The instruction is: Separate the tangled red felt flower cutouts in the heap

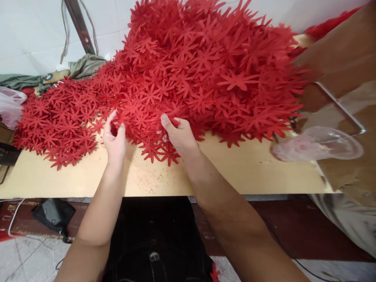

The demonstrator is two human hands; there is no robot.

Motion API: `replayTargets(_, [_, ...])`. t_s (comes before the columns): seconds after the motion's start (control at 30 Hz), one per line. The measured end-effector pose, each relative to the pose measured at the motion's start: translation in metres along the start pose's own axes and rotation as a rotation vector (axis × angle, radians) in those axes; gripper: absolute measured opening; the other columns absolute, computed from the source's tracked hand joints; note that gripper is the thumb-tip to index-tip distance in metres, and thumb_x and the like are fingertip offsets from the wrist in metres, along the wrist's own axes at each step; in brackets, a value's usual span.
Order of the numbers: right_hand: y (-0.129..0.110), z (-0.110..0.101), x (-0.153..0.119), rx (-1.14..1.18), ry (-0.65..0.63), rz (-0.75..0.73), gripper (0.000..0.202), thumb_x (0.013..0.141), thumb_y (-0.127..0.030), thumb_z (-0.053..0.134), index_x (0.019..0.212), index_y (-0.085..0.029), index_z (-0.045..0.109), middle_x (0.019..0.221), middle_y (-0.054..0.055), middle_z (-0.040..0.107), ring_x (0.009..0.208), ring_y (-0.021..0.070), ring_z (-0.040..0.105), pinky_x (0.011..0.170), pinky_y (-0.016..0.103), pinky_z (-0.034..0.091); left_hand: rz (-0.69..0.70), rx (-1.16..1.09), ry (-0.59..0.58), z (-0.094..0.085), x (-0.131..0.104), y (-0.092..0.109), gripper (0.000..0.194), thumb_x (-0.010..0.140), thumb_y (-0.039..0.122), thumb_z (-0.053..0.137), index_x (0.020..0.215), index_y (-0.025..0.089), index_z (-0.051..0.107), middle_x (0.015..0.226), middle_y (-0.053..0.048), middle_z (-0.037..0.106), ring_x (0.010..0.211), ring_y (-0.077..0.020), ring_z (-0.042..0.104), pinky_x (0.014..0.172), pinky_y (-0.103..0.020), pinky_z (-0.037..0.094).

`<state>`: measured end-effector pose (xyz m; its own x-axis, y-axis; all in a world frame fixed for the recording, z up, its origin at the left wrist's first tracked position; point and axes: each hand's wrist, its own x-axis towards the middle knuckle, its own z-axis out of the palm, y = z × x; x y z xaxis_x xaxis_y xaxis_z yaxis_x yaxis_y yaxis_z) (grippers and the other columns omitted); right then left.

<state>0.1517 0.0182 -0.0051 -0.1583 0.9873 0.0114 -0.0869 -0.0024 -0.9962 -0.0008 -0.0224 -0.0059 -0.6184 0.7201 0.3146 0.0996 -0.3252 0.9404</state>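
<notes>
I had the left hand (114, 135) curled wide, its thumb and fingers apart at the near edge of the red pile (205, 66). The right hand (178, 133) was closed on a red piece (175, 122), its tip poking out; I could not tell its full lie. Petals pointed every way around both, while the pile's long axis ran left to right, highest toward far right. A bare strip of bench (243, 168) lay open along the near edge. The clear cup (337, 144) lay tipped at the right.
</notes>
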Motion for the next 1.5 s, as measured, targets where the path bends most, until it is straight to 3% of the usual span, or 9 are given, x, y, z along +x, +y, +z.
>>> replayTargets(0.13, [-0.004,0.002,-0.004,-0.006,-0.032,-0.002,0.052,0.066,-0.067,0.063,0.052,-0.019,0.048,0.044,-0.004,0.049,0.037,0.0041,0.038,0.037,0.021,0.032,-0.019,0.007,-0.121,0.004,-0.007,0.005,0.040,0.068,0.033,0.075,0.106,0.025,0.067,0.112,-0.003,0.067,0.118,-0.0200,0.055,0.103,-0.030,0.042])
replayTargets(0.23, [-0.005,0.004,-0.006,0.003,-0.074,-0.012,0.039,0.068,-0.052,0.070,0.055,-0.018,0.056,0.049,-0.004,0.053,0.045,0.0052,0.044,0.047,0.021,0.040,-0.018,-0.009,-0.182,0.007,-0.014,0.009,0.040,0.066,0.032,0.076,0.105,0.025,0.068,0.112,-0.003,0.067,0.119,-0.0198,0.056,0.106,-0.031,0.039])
replayTargets(0.4, [0.003,0.007,-0.007,0.042,-0.153,0.032,0.020,0.069,-0.035,0.070,0.073,-0.016,0.068,0.067,-0.001,0.066,0.060,0.0093,0.057,0.063,0.025,0.049,-0.219,-0.097,-0.346,0.010,-0.020,0.012,0.035,0.064,0.029,0.078,0.098,0.024,0.070,0.088,-0.002,0.071,0.094,-0.0166,0.066,0.091,-0.031,0.049])
replayTargets(0.63, [-0.002,0.005,-0.010,0.093,-0.394,0.058,0.022,0.070,-0.039,0.069,0.077,-0.018,0.067,0.070,-0.002,0.066,0.068,0.0093,0.060,0.069,0.024,0.050,-0.338,-0.218,-0.422,0.010,-0.015,0.012,0.027,0.062,0.028,0.079,0.087,0.023,0.072,0.081,0.000,0.070,0.075,-0.0098,0.064,0.079,-0.024,0.051])
replayTargets(0.77, [-0.004,0.002,-0.011,0.081,-0.467,0.099,0.028,0.069,-0.045,0.069,0.074,-0.018,0.063,0.064,-0.004,0.062,0.060,0.0075,0.056,0.065,0.024,0.049,-0.408,-0.269,-0.497,0.010,-0.015,0.014,0.024,0.061,0.031,0.080,0.081,0.021,0.072,0.075,0.000,0.068,0.067,-0.0083,0.061,0.072,-0.023,0.051])
replayTargets(0.93, [0.000,0.003,-0.009,0.095,-0.369,0.020,0.027,0.065,-0.039,0.074,0.069,-0.019,0.057,0.068,-0.004,0.059,0.065,0.0077,0.055,0.069,0.024,0.048,-0.352,-0.224,-0.468,0.009,-0.015,0.012,0.019,0.060,0.029,0.080,0.074,0.020,0.071,0.073,0.001,0.068,0.065,-0.0080,0.060,0.071,-0.022,0.050])
replayTargets(1.13, [-0.008,0.003,-0.012,0.099,-0.371,0.059,0.032,0.065,-0.046,0.073,0.065,-0.018,0.057,0.058,-0.005,0.053,0.054,0.0054,0.047,0.060,0.022,0.045,-0.318,-0.224,-0.310,0.008,-0.009,0.002,0.019,0.061,0.026,0.079,0.077,0.020,0.070,0.073,0.002,0.065,0.065,-0.0063,0.058,0.069,-0.021,0.048])
replayTargets(1.37, [-0.005,0.002,-0.009,0.056,-0.239,0.001,0.031,0.066,-0.042,0.071,0.059,-0.017,0.054,0.056,-0.006,0.047,0.052,0.0048,0.043,0.055,0.022,0.040,-0.358,-0.209,-0.457,0.008,-0.009,-0.003,0.036,0.063,0.026,0.078,0.097,0.023,0.067,0.083,0.003,0.065,0.074,-0.0073,0.061,0.077,-0.023,0.050])
replayTargets(1.5, [-0.001,0.004,-0.008,0.059,-0.246,0.021,0.020,0.066,-0.031,0.070,0.077,-0.017,0.061,0.060,-0.005,0.054,0.053,0.0059,0.046,0.055,0.023,0.040,-0.358,-0.160,-0.393,0.009,-0.010,-0.004,0.034,0.064,0.024,0.076,0.097,0.022,0.066,0.087,0.002,0.067,0.073,-0.0079,0.062,0.076,-0.023,0.052])
